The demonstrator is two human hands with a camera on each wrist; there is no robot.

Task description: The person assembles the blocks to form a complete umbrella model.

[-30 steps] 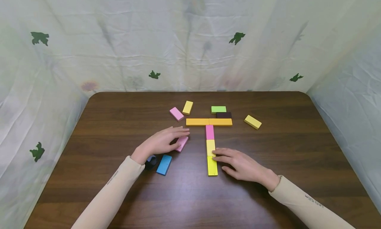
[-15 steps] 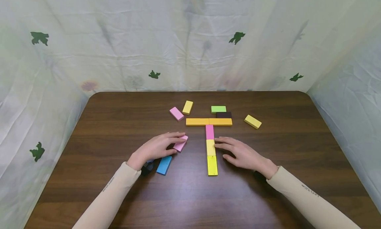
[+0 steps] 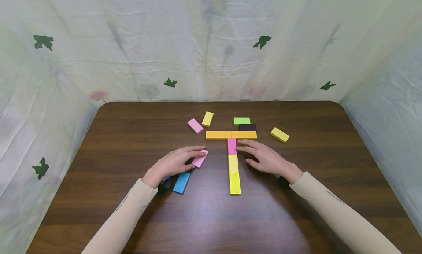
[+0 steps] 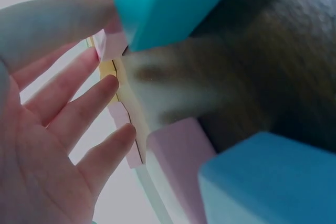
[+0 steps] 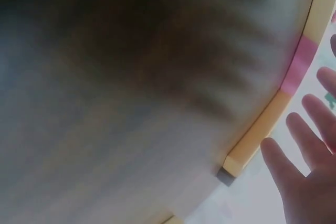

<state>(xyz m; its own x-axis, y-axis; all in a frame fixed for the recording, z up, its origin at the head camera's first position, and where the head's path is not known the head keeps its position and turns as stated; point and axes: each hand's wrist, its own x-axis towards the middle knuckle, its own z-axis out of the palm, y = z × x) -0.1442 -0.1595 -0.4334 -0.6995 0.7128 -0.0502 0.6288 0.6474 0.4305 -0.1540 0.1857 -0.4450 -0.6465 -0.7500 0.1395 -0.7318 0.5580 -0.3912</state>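
Note:
My left hand (image 3: 173,162) reaches over a light pink block (image 3: 200,159), index finger across its far end and thumb near its close end; the fingers are mostly straight. In the left wrist view the thumb covers part of the pink block (image 4: 111,45). My right hand (image 3: 265,157) is beside a straight column, its fingertips at the right side of the magenta block (image 3: 232,146), fingers spread. Below it in line lie a pale yellow block (image 3: 233,164) and a bright yellow block (image 3: 235,184). Two orange blocks (image 3: 218,135) form a bar across the column's top.
A blue block (image 3: 181,183) lies by the left wrist. Behind the bar are a black block (image 3: 248,127) and a green block (image 3: 242,121). Loose pink (image 3: 195,126) and yellow blocks (image 3: 207,119) lie back left, another yellow block (image 3: 280,135) right. Curtains surround the wooden table (image 3: 313,144).
The right hand has moved away from me along the column, from the yellow blocks to the magenta one. The left hand has shifted slightly closer and to the left at the pink block.

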